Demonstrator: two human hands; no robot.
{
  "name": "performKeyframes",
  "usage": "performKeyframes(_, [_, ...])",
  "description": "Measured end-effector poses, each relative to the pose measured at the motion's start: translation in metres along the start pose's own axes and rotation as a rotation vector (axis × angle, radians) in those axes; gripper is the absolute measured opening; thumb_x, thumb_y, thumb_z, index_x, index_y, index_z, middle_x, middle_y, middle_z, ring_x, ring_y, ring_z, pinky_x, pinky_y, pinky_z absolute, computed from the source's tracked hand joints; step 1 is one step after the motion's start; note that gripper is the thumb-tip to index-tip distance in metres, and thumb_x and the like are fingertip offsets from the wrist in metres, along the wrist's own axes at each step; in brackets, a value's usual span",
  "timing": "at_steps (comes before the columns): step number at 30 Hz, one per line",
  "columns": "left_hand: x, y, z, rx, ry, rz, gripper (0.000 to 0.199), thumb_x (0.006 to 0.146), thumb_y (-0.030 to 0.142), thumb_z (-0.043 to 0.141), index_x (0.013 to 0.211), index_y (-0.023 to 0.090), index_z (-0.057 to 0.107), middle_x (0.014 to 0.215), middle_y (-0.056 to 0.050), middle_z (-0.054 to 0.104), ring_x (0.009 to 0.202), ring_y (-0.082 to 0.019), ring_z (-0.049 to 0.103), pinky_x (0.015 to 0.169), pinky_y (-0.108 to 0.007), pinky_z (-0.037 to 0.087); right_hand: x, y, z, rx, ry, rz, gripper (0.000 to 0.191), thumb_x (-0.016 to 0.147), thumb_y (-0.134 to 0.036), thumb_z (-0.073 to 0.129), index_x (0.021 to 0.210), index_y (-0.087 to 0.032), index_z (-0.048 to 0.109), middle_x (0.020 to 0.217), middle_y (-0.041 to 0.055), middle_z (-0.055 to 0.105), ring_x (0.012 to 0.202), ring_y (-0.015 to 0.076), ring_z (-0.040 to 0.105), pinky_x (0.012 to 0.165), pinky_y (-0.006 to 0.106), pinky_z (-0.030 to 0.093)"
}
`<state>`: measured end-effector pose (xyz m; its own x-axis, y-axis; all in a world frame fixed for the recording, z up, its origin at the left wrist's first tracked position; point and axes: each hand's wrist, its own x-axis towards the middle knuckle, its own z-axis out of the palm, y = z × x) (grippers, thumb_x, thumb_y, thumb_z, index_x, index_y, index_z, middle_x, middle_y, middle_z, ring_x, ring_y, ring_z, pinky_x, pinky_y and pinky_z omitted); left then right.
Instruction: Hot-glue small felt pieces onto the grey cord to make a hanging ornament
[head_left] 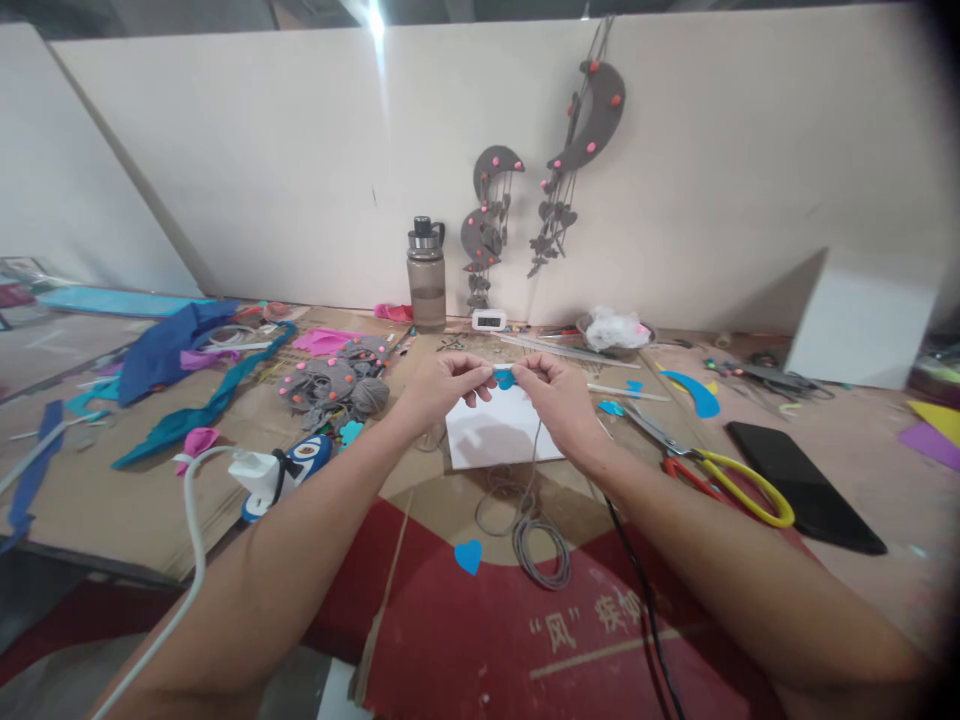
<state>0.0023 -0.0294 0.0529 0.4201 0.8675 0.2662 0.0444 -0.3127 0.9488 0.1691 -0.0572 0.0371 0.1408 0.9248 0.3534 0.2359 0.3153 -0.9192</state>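
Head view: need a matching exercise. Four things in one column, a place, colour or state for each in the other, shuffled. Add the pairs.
Things
1. Bottle
2. Scissors
3. Phone
4. Blue piece

Place, colour or state
A. Black, lying flat
B. Between the fingers of left hand and right hand
C. Upright by the wall
D. One handle yellow, the other red

Pairs: 1-C, 2-D, 3-A, 4-B
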Motion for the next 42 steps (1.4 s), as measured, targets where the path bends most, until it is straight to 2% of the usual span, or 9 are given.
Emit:
performKeyframes(5, [-0.003,0.0,0.004,0.156,0.102,0.083,0.022,0.075,0.033,0.062,0.083,0.014,0.07,0.065,-0.004,0.067,0.053,-0.012,0.055,0.051,-0.022,0.043,-0.003,-0.004,0.001,-0.064,0.018,-0.01,0.021,0.074,-0.038,0.059,0.074,-0.017,0.06,0.064,-0.0008,0.058,0.056,0.0107,0.047,0.052,0.023,0.034])
performKeyframes(10, [-0.007,-0.002,0.008,0.422,0.229,0.28,0.007,0.069,0.021,0.064,0.071,0.02,0.071,0.062,0.0,0.064,0.058,-0.011,0.053,0.058,-0.022,0.041,-0.006,-0.004,0.003,-0.104,0.023,-0.063,0.017,0.074,-0.034,0.058,0.074,-0.018,0.06,0.066,-0.0001,0.06,0.058,0.0109,0.048,0.053,0.023,0.035])
performKeyframes(12, [-0.007,-0.002,0.007,0.446,0.225,0.308,0.007,0.069,0.02,0.063,0.067,0.021,0.07,0.06,0.0,0.063,0.057,-0.011,0.051,0.058,-0.022,0.04,-0.006,-0.003,0.003,-0.096,0.009,-0.071,0.016,0.074,-0.034,0.058,0.074,-0.018,0.06,0.067,0.0001,0.06,0.058,0.0107,0.048,0.053,0.022,0.035])
performKeyframes(18, [-0.005,0.004,0.001,0.191,0.061,0.112,0.016,0.075,0.027,0.059,0.069,0.015,0.068,0.058,-0.003,0.064,0.054,-0.011,0.054,0.052,-0.022,0.041,-0.006,-0.005,0.003,0.006,-0.076,-0.035,0.02,0.074,-0.037,0.06,0.075,-0.018,0.06,0.065,-0.0009,0.059,0.055,0.0096,0.046,0.051,0.022,0.035])
performKeyframes(22, [-0.002,0.0,0.001,0.046,0.008,0.041,0.023,0.077,0.034,0.061,0.071,0.013,0.067,0.06,-0.004,0.065,0.049,-0.009,0.05,0.049,-0.021,0.04,-0.004,-0.005,0.001,-0.019,-0.029,-0.016,0.021,0.074,-0.038,0.059,0.073,-0.017,0.059,0.062,-0.0023,0.056,0.052,0.0088,0.042,0.05,0.022,0.032])
performKeyframes(27, [-0.001,-0.004,0.006,-0.004,0.056,0.006,0.026,0.075,0.038,0.064,0.076,0.013,0.067,0.063,-0.005,0.066,0.048,-0.009,0.052,0.048,-0.021,0.042,-0.002,0.0,0.001,-0.045,0.049,-0.008,0.022,0.074,-0.039,0.059,0.071,-0.018,0.058,0.059,-0.0028,0.054,0.051,0.0094,0.04,0.049,0.023,0.03])
performKeyframes(35, [-0.004,0.0,0.012,0.057,0.135,-0.02,0.016,0.071,0.028,0.065,0.075,0.012,0.067,0.061,-0.004,0.066,0.048,-0.01,0.055,0.049,-0.021,0.044,-0.005,0.0,0.002,-0.103,0.083,-0.039,0.019,0.075,-0.037,0.057,0.073,-0.018,0.058,0.057,-0.0032,0.051,0.051,0.0099,0.038,0.048,0.023,0.028])
performKeyframes(39, [-0.005,-0.001,0.012,0.138,0.165,0.005,0.011,0.071,0.024,0.061,0.072,0.014,0.066,0.06,-0.002,0.065,0.05,-0.01,0.055,0.048,-0.02,0.043,-0.008,-0.001,0.004,-0.128,0.061,-0.08,0.017,0.076,-0.035,0.056,0.073,-0.019,0.058,0.059,-0.0027,0.051,0.053,0.0101,0.039,0.049,0.023,0.029])
performKeyframes(42, [-0.006,-0.005,0.011,0.285,0.188,0.082,0.011,0.071,0.023,0.059,0.072,0.016,0.068,0.058,-0.001,0.064,0.052,-0.011,0.055,0.049,-0.02,0.041,-0.009,0.001,0.004,-0.157,0.058,-0.105,0.016,0.076,-0.034,0.056,0.072,-0.019,0.057,0.06,-0.0024,0.051,0.055,0.0104,0.04,0.051,0.023,0.03])
